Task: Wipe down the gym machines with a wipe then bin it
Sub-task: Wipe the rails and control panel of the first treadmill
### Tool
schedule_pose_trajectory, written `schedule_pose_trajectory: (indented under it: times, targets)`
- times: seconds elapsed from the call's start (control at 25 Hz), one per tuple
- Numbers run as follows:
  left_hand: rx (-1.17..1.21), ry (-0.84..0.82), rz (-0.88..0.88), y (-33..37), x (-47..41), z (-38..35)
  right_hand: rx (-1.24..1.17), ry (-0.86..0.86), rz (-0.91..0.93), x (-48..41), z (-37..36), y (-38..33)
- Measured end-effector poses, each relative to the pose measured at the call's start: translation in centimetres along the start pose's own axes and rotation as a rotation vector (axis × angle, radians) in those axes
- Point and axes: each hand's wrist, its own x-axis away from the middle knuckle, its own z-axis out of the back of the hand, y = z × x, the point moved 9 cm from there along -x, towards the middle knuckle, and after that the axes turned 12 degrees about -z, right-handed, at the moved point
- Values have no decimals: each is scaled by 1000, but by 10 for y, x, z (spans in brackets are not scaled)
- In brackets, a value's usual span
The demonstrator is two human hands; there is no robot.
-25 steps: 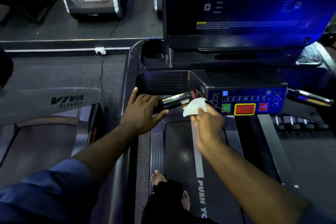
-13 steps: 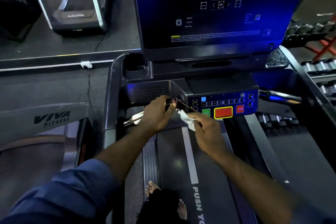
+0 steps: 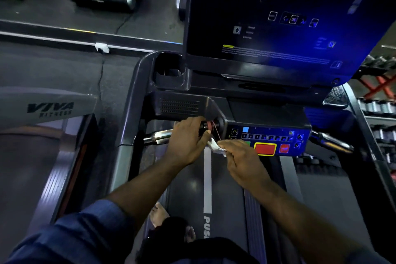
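Observation:
I stand on a treadmill (image 3: 137, 83) facing its dark console. My left hand (image 3: 188, 139) grips the chrome and black left handlebar (image 3: 159, 136) close to the console, fingers curled over it near a red cord (image 3: 215, 129). A small crumpled white wipe (image 3: 216, 147) sits just right of that hand, pinched between the fingers of my right hand (image 3: 242, 161), below the button panel (image 3: 267, 138). Part of the wipe is hidden by both hands.
A big screen (image 3: 278, 17) rises above the panel, with a cup holder (image 3: 169, 70) at its left. A second treadmill marked VIVA FITNESS (image 3: 49, 107) stands to the left. Dumbbell racks (image 3: 379, 109) line the right side. My bare feet (image 3: 158, 214) stand on the belt (image 3: 188, 188).
My left hand went from open beside the handlebar to gripping it near the console. My right hand brought the wipe down and in toward the left hand, now crumpled smaller.

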Motion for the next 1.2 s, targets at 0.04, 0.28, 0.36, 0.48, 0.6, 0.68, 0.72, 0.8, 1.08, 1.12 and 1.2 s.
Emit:
schedule_pose_trajectory:
  times: [0.04,0.28,0.36,0.48,0.6,0.68,0.72,0.8,1.08,1.12,1.2]
  targets:
    - [1,3,1,1,-1,0,22,-11,40,-1,1,-2]
    - [-21,10,71,10,-2,0,108,-69,205,-8,-5,-7]
    - [-32,163,124,22,7,9,85,-99,272,-7,-8,-3]
    - [60,261,324,52,26,-5,40,-172,420,4,-13,8]
    - [334,254,686,48,37,-45,24,-185,460,13,-16,43]
    - [416,300,824,48,40,-54,-12,-158,439,19,-10,63]
    - [419,322,861,50,41,-53,-24,-145,427,22,-7,67]
    - [441,385,933,56,46,-49,-30,-142,402,25,0,64]
    - [692,610,1181,64,53,-61,58,-155,412,26,-1,54]
    - [698,617,1186,63,53,-62,54,-148,405,25,1,52]
    - [681,596,1189,63,52,-63,43,-129,399,21,5,46]
